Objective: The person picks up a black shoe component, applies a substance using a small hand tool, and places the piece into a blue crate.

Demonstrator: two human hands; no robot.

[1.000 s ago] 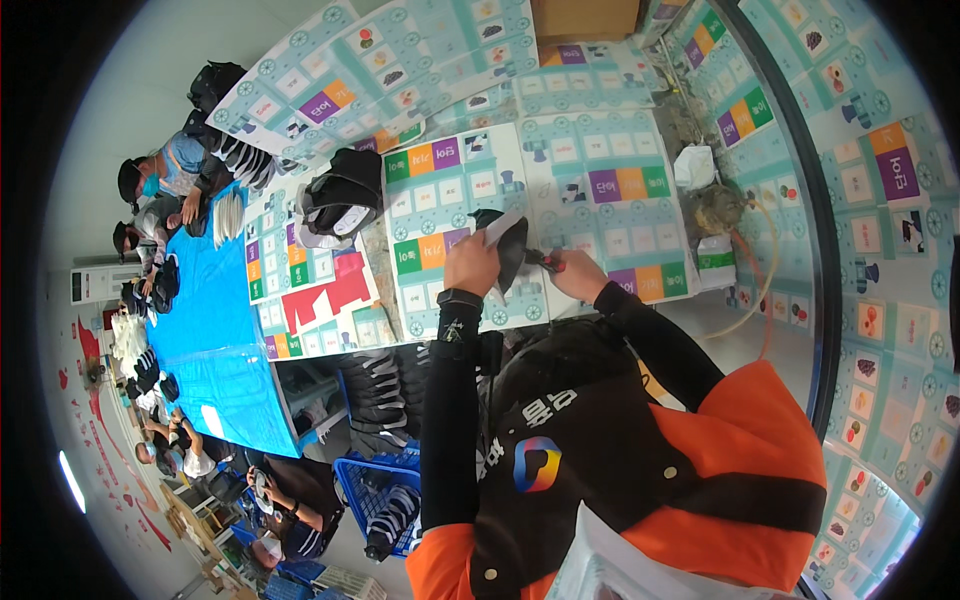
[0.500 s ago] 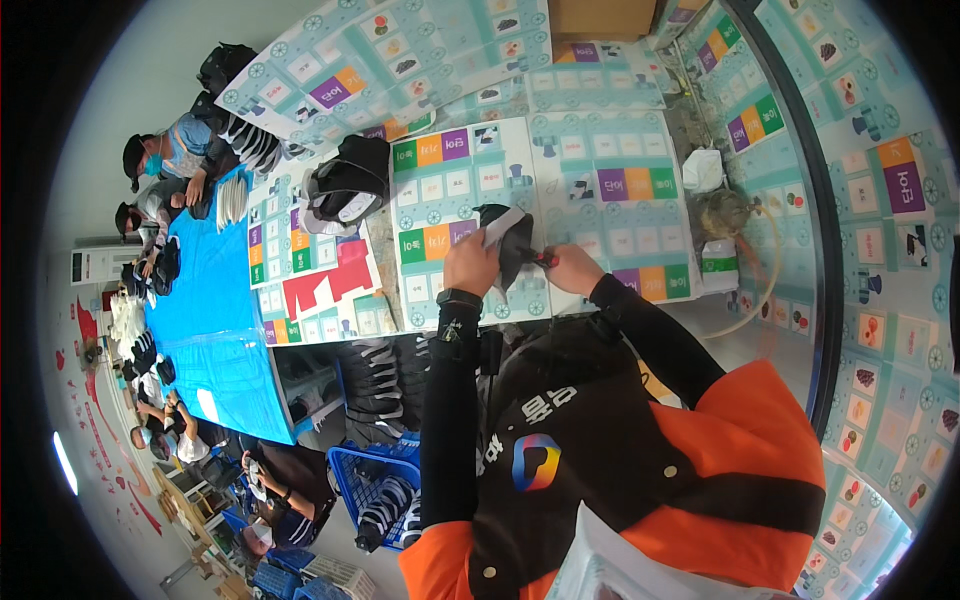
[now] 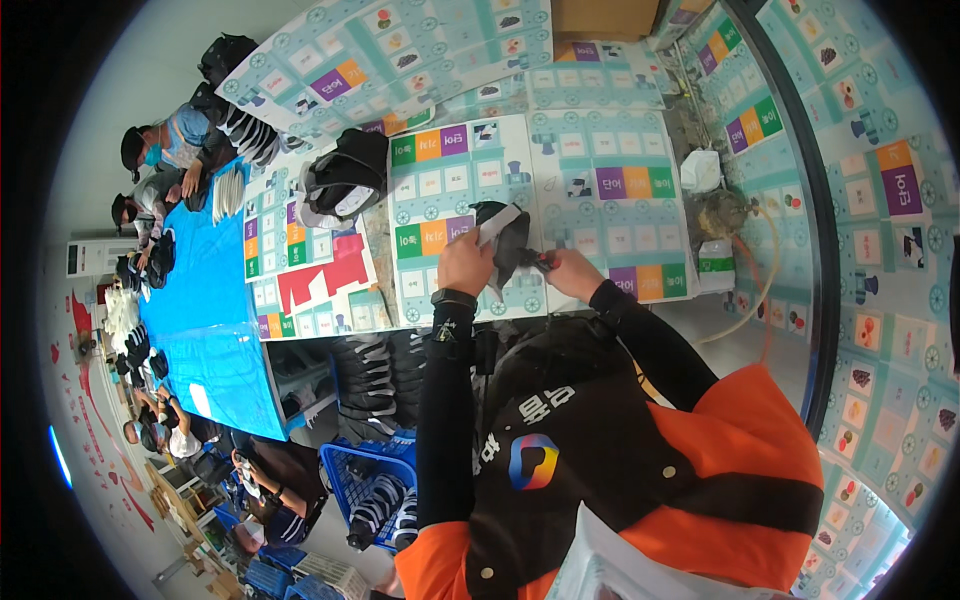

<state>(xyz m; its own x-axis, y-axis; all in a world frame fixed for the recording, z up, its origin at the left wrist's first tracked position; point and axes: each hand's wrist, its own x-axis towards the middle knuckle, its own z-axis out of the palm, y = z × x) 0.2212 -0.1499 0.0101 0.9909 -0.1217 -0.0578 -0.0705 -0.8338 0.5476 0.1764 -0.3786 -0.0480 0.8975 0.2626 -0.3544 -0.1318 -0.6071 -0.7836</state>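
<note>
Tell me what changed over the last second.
Little changed. The left hand keeps its grip on the dark cap with the white tag, and the right hand stays at its lower edge. The view shifted slightly; the pile of caps on the table lies unmoved.

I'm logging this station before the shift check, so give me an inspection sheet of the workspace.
Surface: table covered in printed teal sheets with coloured blocks.
Job's things: dark cloth item with white tag, held above the table edge.
Clutter: black bundle, two white packets beside a clear container, cardboard box.
Hands: left hand and right hand both grip the cloth item.
Cables: pale hose looping off the right edge.
Surroundings: blue table with seated people, blue crate of dark items.
</note>
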